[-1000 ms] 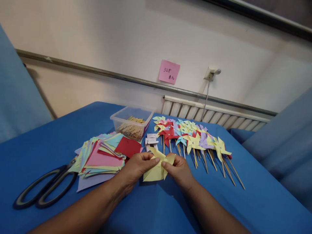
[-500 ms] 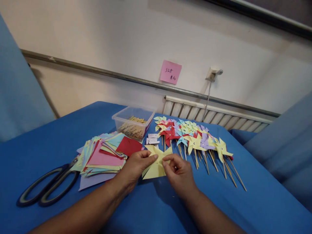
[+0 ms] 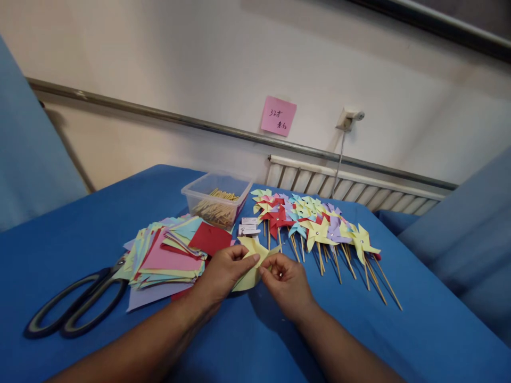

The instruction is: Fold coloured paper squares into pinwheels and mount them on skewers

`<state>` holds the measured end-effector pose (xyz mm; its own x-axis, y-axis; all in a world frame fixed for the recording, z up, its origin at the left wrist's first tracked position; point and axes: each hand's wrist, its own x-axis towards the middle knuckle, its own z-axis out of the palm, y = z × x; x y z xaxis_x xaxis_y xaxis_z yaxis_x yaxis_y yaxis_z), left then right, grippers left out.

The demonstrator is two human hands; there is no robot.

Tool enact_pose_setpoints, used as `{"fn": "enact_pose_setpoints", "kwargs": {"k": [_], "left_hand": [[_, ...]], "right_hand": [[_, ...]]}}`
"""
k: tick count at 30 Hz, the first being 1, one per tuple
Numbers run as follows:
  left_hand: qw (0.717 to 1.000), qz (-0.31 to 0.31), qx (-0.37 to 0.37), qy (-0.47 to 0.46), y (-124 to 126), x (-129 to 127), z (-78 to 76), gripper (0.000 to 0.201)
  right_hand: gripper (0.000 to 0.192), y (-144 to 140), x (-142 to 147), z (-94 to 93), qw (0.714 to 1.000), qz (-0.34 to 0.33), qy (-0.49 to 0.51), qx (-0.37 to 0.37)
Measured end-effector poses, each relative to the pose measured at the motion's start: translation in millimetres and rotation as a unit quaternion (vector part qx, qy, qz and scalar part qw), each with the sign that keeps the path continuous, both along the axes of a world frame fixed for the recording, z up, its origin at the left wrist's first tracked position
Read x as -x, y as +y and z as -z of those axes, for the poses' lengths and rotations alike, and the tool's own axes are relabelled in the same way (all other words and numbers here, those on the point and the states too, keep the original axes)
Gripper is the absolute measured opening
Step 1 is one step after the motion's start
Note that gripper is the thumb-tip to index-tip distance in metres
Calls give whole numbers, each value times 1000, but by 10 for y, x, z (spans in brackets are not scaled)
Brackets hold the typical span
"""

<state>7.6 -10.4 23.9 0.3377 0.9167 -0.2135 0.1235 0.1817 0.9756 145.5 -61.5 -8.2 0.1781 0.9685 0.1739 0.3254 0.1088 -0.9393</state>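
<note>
Above the table, a pale yellow paper square [image 3: 248, 277] with slit corners is held between both hands. My left hand [image 3: 225, 271] is closed on its left side, thumb lying over the paper near the centre. On the right side, my right hand [image 3: 285, 282] pinches a part of the paper near the middle, its fingertips partly hiding what they grip. The right part of the sheet is bent inward. Just behind the paper lie small white boxes [image 3: 247, 229]. Finished paper pinwheels [image 3: 317, 232] on thin sticks lie in a group to the right.
Left of my hands is a stack of coloured paper squares [image 3: 171, 258], with large scissors [image 3: 85, 298] partly under it. A clear plastic box [image 3: 190, 201] of short sticks stands behind. A radiator [image 3: 303, 178] and a pink note [image 3: 278, 116] are at the wall.
My right hand has moved slightly left, toward the paper's centre. The paper's right lower part, flatter before, is now bent inward. My left hand keeps its hold.
</note>
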Motion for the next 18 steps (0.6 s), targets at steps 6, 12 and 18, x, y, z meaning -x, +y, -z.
{"fn": "enact_pose_setpoints", "kwargs": {"k": [6, 12, 18], "left_hand": [[1000, -2, -17, 15, 3, -11, 4, 31], [1000, -5, -17, 19, -5, 0, 7, 27], [999, -14, -28, 25, -57, 0, -29, 23]], "right_hand": [[10, -7, 14, -7, 1000, 2, -9, -9], [10, -28, 9, -26, 1000, 5, -13, -22], [7, -38, 12, -37, 999, 9, -32, -29]]}}
